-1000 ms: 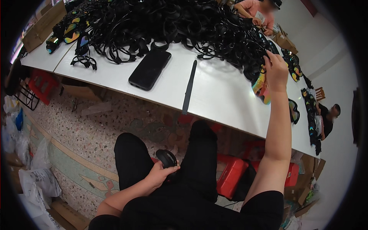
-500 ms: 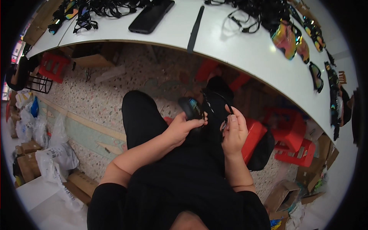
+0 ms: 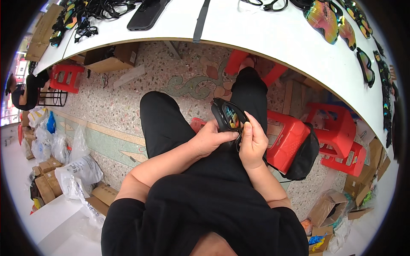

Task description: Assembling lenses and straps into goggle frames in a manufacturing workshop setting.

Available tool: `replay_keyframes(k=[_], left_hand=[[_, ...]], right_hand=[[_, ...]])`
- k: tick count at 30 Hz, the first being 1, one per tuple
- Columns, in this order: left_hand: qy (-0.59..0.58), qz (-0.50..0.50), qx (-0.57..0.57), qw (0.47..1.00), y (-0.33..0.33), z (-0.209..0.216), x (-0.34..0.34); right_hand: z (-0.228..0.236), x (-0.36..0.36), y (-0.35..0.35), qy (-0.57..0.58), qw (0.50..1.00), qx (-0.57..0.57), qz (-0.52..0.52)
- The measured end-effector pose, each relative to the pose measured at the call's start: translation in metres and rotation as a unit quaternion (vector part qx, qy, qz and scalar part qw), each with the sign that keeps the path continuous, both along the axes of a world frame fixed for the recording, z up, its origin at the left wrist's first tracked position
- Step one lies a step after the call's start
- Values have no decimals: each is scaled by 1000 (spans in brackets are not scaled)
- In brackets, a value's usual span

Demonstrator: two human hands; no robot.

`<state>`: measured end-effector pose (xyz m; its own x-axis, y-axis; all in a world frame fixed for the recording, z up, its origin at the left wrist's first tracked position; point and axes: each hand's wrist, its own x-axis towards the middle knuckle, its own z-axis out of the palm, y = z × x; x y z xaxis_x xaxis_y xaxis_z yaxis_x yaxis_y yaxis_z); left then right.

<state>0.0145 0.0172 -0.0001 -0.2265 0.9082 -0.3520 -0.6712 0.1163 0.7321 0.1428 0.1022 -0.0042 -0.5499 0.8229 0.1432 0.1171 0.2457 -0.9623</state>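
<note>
- One white table (image 3: 265, 47).
- Two hands, a left hand (image 3: 213, 138) and a right hand (image 3: 254, 145), in front of the table.
- At least one pair of black glasses (image 3: 231, 117) in those hands; overlap hides the exact count.
- One black phone (image 3: 147, 16) on the table.
- One dark strip (image 3: 200, 23) at the table's near edge.
- At least two large rainbow-coloured lenses (image 3: 322, 21) on the table's right part.
- One open cardboard box (image 3: 112, 63) under the table's left part.
- One black bag (image 3: 306, 160) right, before the table.

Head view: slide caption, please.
Left grip and right grip on black eyewear, colourful lens showing, at a white table.
</note>
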Motion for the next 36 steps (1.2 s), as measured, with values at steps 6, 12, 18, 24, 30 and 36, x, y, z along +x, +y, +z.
replay_keyframes(k=[6,12,18,24,30,36], left_hand=[[48,-28,3,998,-3,7,-6],[32,59,9,998,0,9,-6],[-39,91,-22,995,9,13,-11],[58,63,-2,996,7,4,-8],[283,-72,-194,937,-23,-22,-67],[218,-146,10,965,34,3,-17]], right_hand=[[1,-3,-3,16,1000,24,-9],[-6,4,-9,40,979,-197,45],[-11,1,-11,98,880,-455,101],[-13,9,0,192,792,-575,68],[-15,36,89,38,922,-366,124],[20,-11,158,-144,872,-169,437]])
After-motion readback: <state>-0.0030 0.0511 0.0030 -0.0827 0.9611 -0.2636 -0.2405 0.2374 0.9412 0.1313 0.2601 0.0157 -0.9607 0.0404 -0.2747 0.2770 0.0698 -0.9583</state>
